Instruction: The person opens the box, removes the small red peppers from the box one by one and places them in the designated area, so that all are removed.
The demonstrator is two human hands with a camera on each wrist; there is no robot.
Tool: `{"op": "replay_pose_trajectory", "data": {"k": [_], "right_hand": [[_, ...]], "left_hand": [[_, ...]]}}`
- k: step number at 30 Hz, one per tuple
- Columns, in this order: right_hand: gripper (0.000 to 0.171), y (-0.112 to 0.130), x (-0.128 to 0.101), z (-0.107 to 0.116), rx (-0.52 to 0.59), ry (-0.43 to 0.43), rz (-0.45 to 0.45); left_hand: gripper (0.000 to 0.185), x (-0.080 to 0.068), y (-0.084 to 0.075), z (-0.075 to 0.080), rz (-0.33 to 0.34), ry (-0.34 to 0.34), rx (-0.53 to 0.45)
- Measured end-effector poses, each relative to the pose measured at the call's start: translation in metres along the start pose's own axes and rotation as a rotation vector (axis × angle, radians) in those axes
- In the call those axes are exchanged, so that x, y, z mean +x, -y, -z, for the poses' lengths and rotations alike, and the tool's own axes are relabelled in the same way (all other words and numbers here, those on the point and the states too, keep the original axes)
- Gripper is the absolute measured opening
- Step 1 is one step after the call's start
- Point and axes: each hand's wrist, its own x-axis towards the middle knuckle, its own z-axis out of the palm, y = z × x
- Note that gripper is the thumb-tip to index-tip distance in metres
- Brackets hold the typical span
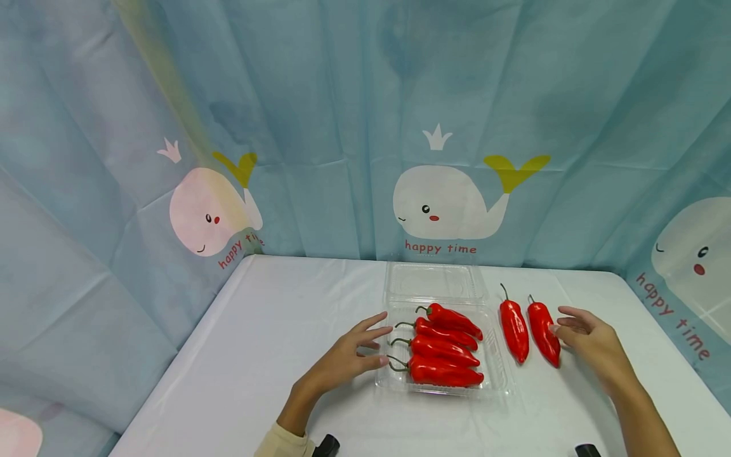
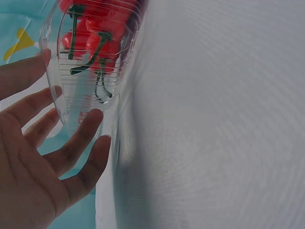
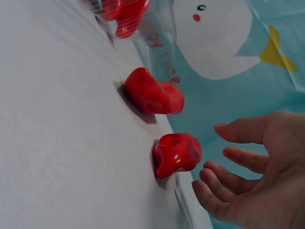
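White surface (image 1: 274, 355) bearing an open clear plastic box (image 1: 442, 374) already holding four red peppers (image 1: 442, 346), two loose peppers (image 1: 528, 330) beside it still outside; left hand (image 1: 348, 358) spread at the box's edge, right hand (image 1: 591, 343) spread, fingertips just beside the nearer loose pepper.

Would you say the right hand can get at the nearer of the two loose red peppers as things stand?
Probably yes. The right hand is open, fingers right beside the nearer loose pepper, which lies on the table outside the clear tray with nothing between.
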Motion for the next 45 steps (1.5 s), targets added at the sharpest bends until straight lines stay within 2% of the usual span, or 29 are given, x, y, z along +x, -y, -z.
{"op": "replay_pose_trajectory", "data": {"k": [5, 22, 35, 45], "right_hand": [[0.07, 0.008, -0.004, -0.003, 0.019, -0.017, 0.024], [0.065, 0.033, -0.021, -0.022, -0.015, 0.003, 0.246], [0.061, 0.047, -0.034, -0.033, 0.119, 0.107, 0.364], [0.054, 0.058, -0.044, -0.049, 0.172, 0.226, 0.381]], "left_hand": [[0.058, -0.001, -0.001, 0.001, 0.006, 0.003, 0.0], [0.058, -0.001, -0.002, 0.002, 0.011, 0.004, -0.005], [0.058, -0.002, 0.0, 0.001, 0.013, 0.004, -0.001], [0.059, -0.001, -0.002, 0.0, 0.006, 0.002, -0.006]]}}
